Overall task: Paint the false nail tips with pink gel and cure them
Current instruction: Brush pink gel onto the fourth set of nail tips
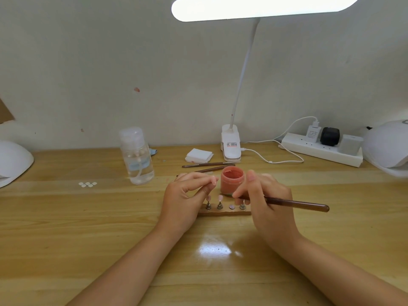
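- a head-worn camera looks down at a wooden desk (pixel 66 217) where two bare hands work just above a small wooden stand (pixel 223 213)
- the left hand (pixel 185 199) pinches a false nail tip (pixel 213 180), already pink, between thumb and forefinger, lifted above the stand's left end
- the right hand (pixel 265 195) grips a brown-handled gel brush (pixel 295 204) like a pen; its bristle end points left, low beside the pot, and its handle trails off to the right
- an open pot of pink gel (pixel 232 180) sits just behind the stand, between the two hands
- on the stand, two pink tips (pixel 220 198) stand upright on metal holders, one round pad beside them looks bare, and a fourth holder is partly hidden by the right fingers
- two spare brushes (pixel 207 164) lie behind the pot; a clear pump bottle (pixel 138 157) stands to the left
- white curing lamps sit at the far left edge (pixel 13 160) and far right edge (pixel 386 149)
- judging the step: coating the held tip; it likely goes best with a small load of gel, thin strokes from base to free edge, fingers kept off the wet face, and the tip reseated firmly before curing
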{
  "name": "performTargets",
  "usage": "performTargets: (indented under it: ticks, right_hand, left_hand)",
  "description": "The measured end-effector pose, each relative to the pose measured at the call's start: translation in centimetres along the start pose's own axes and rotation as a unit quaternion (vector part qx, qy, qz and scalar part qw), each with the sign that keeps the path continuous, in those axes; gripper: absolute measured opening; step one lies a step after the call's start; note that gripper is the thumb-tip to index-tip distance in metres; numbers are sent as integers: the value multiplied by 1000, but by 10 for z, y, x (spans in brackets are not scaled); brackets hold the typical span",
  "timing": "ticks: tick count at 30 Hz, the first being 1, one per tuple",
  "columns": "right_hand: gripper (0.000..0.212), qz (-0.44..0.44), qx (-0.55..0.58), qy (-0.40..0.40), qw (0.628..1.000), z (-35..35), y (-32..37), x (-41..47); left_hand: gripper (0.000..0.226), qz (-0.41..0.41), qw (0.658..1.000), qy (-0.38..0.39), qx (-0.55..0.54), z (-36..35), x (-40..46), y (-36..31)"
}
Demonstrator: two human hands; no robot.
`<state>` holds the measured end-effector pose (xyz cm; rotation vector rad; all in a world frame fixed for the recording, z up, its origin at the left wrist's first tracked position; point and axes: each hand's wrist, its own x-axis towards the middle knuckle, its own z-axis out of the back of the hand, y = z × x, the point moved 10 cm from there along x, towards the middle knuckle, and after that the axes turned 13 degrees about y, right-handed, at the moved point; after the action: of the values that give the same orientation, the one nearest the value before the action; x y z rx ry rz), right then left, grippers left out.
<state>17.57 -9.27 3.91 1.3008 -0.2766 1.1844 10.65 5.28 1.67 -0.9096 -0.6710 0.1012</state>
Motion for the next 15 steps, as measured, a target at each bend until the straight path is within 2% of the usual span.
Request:
performTargets:
  ticks: [8, 15]
  right_hand:
    - [43, 7, -24, 0, 1000, -4, 3, 5]
    - [46, 0, 11, -6, 1000, 3, -1, 1]
  left_hand:
    - [18, -4, 1000, 9, 4, -1, 1, -2]
    - [21, -7, 1000, -2, 5, 0, 1, 0]
